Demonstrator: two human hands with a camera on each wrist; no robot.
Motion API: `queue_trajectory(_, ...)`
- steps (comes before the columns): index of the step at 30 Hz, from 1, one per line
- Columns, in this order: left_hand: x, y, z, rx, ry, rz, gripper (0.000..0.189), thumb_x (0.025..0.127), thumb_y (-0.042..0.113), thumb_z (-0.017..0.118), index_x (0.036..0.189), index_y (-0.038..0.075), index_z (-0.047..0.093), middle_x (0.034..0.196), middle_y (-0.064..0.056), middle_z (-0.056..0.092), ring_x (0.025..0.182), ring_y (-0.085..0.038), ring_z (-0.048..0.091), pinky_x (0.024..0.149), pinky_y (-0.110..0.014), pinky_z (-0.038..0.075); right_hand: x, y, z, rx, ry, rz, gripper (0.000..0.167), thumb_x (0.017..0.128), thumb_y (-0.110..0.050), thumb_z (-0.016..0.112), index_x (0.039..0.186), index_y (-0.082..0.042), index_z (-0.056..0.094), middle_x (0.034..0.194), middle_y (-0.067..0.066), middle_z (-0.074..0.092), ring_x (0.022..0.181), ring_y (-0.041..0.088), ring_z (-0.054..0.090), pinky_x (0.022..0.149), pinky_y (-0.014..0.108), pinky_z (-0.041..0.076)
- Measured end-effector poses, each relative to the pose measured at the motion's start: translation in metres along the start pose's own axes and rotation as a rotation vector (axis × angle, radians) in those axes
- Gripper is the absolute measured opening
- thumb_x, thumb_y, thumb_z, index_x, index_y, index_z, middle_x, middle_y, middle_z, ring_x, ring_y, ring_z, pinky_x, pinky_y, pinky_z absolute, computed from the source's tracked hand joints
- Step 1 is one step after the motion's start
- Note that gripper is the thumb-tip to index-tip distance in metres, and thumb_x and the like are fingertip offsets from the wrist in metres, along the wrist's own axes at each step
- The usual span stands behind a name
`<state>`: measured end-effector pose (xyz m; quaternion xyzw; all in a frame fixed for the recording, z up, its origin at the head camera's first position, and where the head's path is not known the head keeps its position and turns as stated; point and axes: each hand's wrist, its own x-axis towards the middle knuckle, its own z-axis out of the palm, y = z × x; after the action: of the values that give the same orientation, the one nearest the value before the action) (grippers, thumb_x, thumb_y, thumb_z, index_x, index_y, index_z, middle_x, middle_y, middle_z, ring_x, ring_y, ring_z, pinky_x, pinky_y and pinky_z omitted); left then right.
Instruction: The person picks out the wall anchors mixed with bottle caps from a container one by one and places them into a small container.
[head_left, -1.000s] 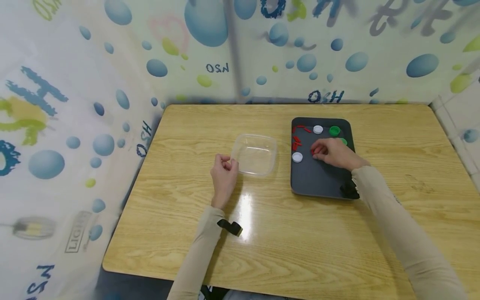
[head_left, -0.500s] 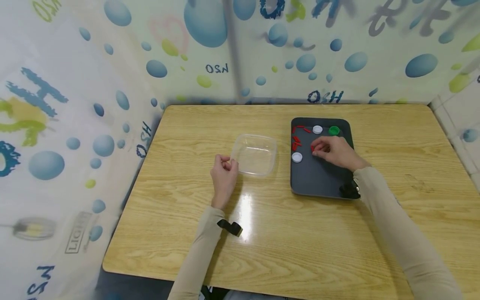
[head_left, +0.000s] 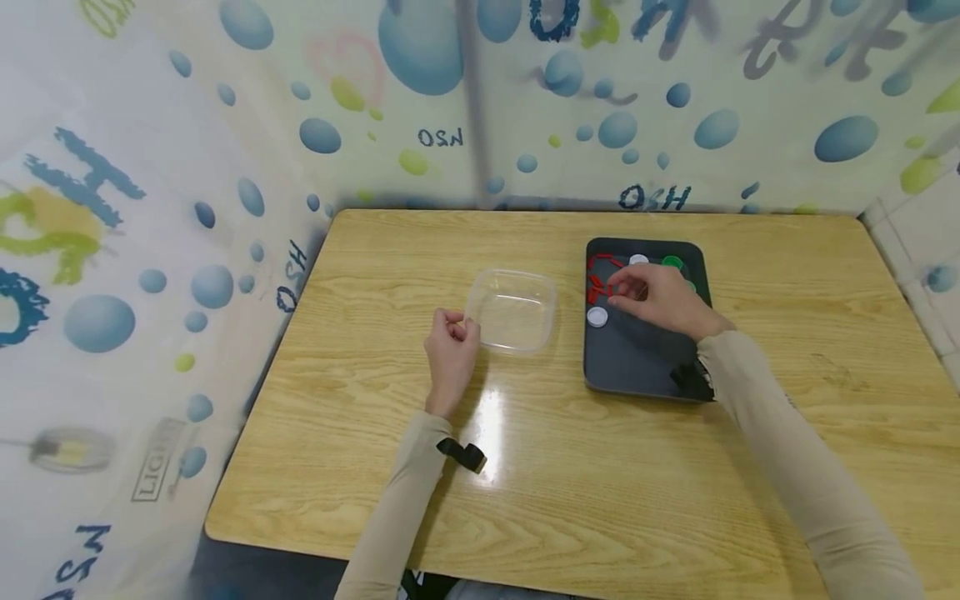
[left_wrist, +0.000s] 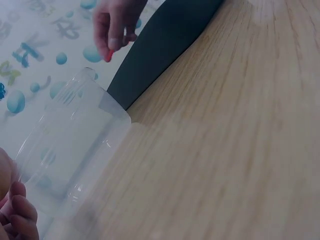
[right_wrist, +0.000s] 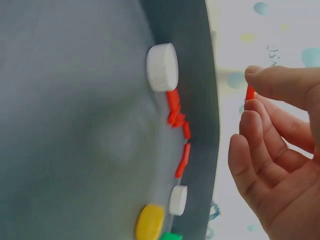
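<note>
My right hand is over the dark grey tray, pinching a small red stick between thumb and forefinger. In the right wrist view that stick appears raised above the tray. More red sticks lie along the tray's side, between a large-looking white cap and another white cap. My left hand holds the near left corner of a clear plastic container, which stands on the table left of the tray. Nothing shows inside the container.
A yellow cap and a green piece lie in the tray too; the head view shows a green cap at the back. The wooden table meets a patterned wall covering behind.
My right hand has shifted a little left with the red stick, toward the tray's left edge. My left hand stays on the container, which has kept its place.
</note>
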<state>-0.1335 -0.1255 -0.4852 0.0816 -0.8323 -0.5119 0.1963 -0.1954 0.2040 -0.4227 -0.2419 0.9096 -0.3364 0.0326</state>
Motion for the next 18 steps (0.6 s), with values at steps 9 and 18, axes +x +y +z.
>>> queue_trajectory(9, 0.0, -0.001, 0.001, 0.003, 0.008, 0.008, 0.012, 0.089, 0.012, 0.059, 0.097, 0.003, 0.06, 0.061, 0.001, 0.052, 0.054, -0.01, 0.048, 0.056, -0.024, 0.04, 0.014, -0.018, 0.006, 0.025, 0.028, -0.132, 0.024, 0.09, -0.013, 0.075, 0.11, -0.002, 0.07, 0.093, 0.008, 0.07, 0.08, 0.018, 0.067, 0.073, 0.031, 0.056)
queue_trajectory(18, 0.0, -0.002, 0.001, -0.002, 0.012, 0.0, 0.012, 0.089, 0.012, 0.059, 0.097, 0.003, 0.06, 0.061, 0.001, 0.052, 0.054, -0.01, 0.047, 0.056, -0.025, 0.04, 0.026, -0.032, 0.01, 0.058, -0.028, -0.125, 0.024, 0.091, -0.013, 0.074, 0.112, -0.005, 0.069, 0.098, 0.005, 0.072, 0.085, 0.016, 0.068, 0.078, 0.03, 0.057)
